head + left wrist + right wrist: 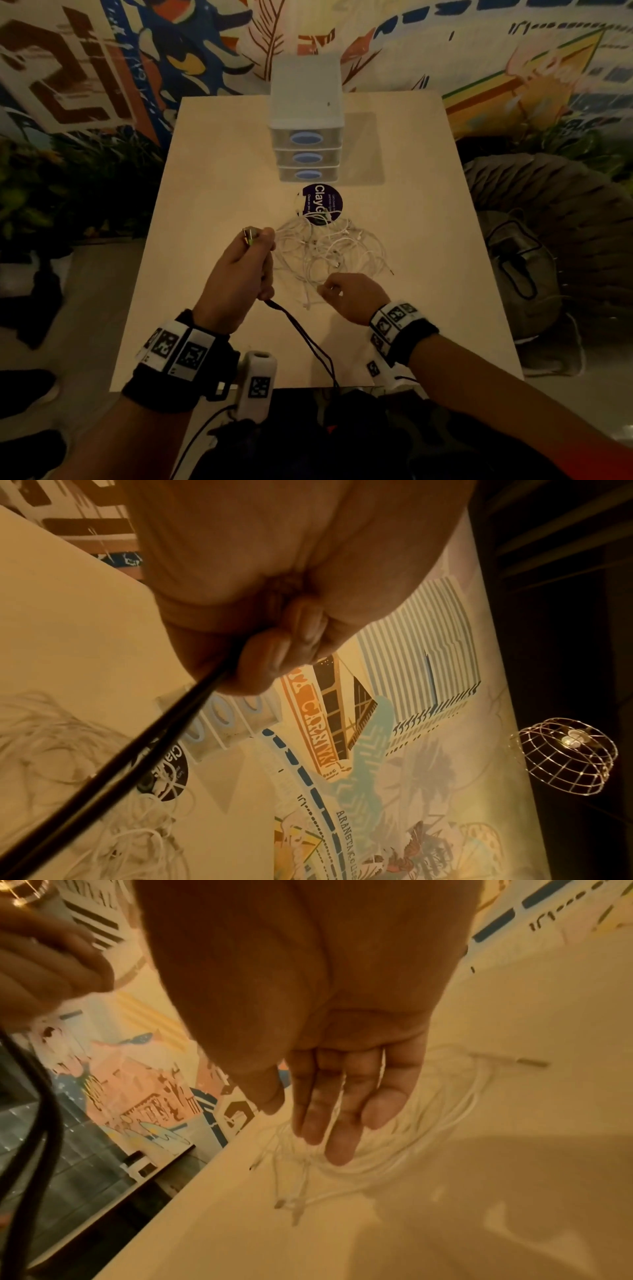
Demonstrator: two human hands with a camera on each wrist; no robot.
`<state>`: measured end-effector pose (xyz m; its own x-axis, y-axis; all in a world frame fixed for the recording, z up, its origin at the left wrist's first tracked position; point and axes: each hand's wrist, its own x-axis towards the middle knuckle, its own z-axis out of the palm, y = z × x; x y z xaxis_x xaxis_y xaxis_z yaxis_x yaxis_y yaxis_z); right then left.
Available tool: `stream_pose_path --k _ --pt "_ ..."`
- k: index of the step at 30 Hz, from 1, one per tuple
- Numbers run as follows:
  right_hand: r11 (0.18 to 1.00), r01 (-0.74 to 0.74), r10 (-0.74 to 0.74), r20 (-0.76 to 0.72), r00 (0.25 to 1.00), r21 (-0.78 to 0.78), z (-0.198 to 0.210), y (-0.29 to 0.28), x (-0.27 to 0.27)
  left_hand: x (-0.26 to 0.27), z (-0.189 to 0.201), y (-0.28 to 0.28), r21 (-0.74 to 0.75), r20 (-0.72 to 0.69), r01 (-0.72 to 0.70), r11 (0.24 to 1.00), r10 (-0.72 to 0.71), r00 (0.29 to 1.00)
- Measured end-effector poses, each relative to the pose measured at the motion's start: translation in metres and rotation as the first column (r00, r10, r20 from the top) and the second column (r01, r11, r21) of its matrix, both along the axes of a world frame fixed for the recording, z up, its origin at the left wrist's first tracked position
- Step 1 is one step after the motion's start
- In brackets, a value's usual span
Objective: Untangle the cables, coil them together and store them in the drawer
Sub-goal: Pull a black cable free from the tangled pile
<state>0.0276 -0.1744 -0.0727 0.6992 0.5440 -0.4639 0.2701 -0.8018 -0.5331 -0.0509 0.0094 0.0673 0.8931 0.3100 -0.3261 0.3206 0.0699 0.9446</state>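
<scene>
A tangle of thin white cables (329,246) lies mid-table, in front of a small white drawer unit (306,137) whose three blue-handled drawers are closed. My left hand (239,270) grips a doubled black cable (308,339) in its fist; metal plugs (249,236) stick out above the thumb. The black cable hangs from the fist over the table's near edge. The left wrist view shows curled fingers (270,653) round the black cable (137,745). My right hand (346,294) hovers at the tangle's near edge, its fingers (325,1110) nearly straight, reaching into the white cables (428,1137).
A round purple sticker (325,202) sits on the pale table (212,171) between tangle and drawers. A dark bag (520,260) lies on the floor to the right, plants to the left. A painted mural wall stands behind. A wire-cage lamp (565,756) hangs overhead.
</scene>
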Motion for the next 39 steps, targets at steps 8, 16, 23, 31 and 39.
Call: stream_pose_path --k 8,16,23,31,39 --pt "0.960 -0.031 0.067 0.123 0.990 -0.277 -0.039 0.065 0.004 0.010 -0.007 0.033 0.017 -0.035 0.126 0.992 -0.125 0.992" --pt "0.971 0.196 -0.207 -0.074 0.975 -0.134 -0.015 0.061 0.007 0.021 -0.015 0.066 -0.006 -0.063 0.217 0.976 -0.217 0.974" --pt "0.848 0.437 -0.362 -0.276 0.891 0.300 0.034 0.028 -0.001 0.030 -0.028 0.066 -0.017 -0.122 0.254 0.967 -0.254 0.959" --pt "0.673 0.494 -0.385 -0.310 0.869 0.550 0.064 -0.011 0.014 0.033 -0.044 0.034 0.158 -0.201 0.296 0.942 -0.263 0.944" --pt "0.616 0.423 -0.275 -0.321 0.906 0.665 0.096 -0.046 0.031 0.043 -0.044 0.001 0.300 -0.123 0.285 0.910 -0.259 0.958"
